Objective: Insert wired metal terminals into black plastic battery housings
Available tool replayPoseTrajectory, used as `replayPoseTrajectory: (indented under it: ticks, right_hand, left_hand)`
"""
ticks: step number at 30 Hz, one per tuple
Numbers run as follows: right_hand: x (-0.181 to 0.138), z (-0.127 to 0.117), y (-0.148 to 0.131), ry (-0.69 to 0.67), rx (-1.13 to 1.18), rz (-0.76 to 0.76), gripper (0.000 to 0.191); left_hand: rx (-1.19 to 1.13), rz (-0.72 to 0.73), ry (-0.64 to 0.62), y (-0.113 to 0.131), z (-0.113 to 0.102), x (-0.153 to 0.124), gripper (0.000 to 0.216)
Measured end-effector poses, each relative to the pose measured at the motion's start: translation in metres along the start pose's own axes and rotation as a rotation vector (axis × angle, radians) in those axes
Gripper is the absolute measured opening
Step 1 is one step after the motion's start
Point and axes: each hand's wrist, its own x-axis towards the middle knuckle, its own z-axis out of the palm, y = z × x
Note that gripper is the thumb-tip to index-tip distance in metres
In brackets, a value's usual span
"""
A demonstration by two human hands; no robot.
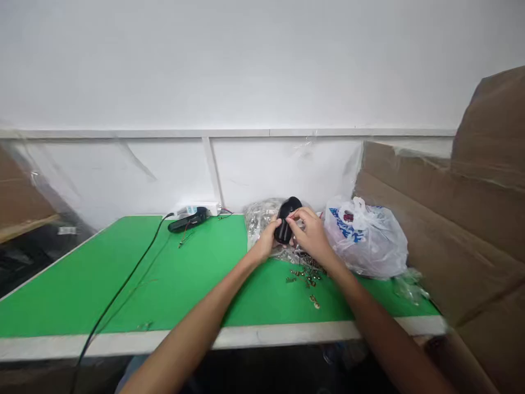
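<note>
Left hand (267,238): wrapped around the left side of a glossy black curved casing (283,232), thumb on top.
Right hand (310,232): thumb and fingertips pinching a thin red wire (292,214) over the casing's right side.
Black casing: between the two hands, tilted, its far end leaning right; whether it touches the bag behind it, I cannot tell.
Clear plastic bag (255,219): just beyond the casing, on the far side of the green tabletop (82,284).
Metal pieces (307,276): scattered on the near side of the clear bag.
White carrier bag (377,246): right of the right hand.
Black handle-shaped piece (186,221): far left, well apart from the left hand, beside a black cable (123,285).
</note>
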Motion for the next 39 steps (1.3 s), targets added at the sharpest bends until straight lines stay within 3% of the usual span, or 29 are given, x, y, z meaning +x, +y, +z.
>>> replayPoseTrajectory:
  ticks: [7,15,24,39]
  right_hand:
    - [-0.004,0.006,0.003,0.002,0.009,0.057,0.015]
    - [-0.007,0.011,-0.002,-0.006,0.026,0.111,0.017]
    - [-0.006,0.012,0.001,-0.083,0.242,0.285,0.023]
    - [-0.011,0.015,0.009,-0.059,0.263,0.301,0.028]
  left_hand:
    - [-0.107,-0.028,0.039,-0.009,0.003,0.001,0.041]
    - [-0.011,0.036,0.004,-0.018,-0.003,0.002,0.054]
    - [-0.098,0.042,0.008,-0.020,0.000,-0.002,0.050]
    - [-0.112,0.035,-0.010,-0.029,-0.004,0.002,0.050]
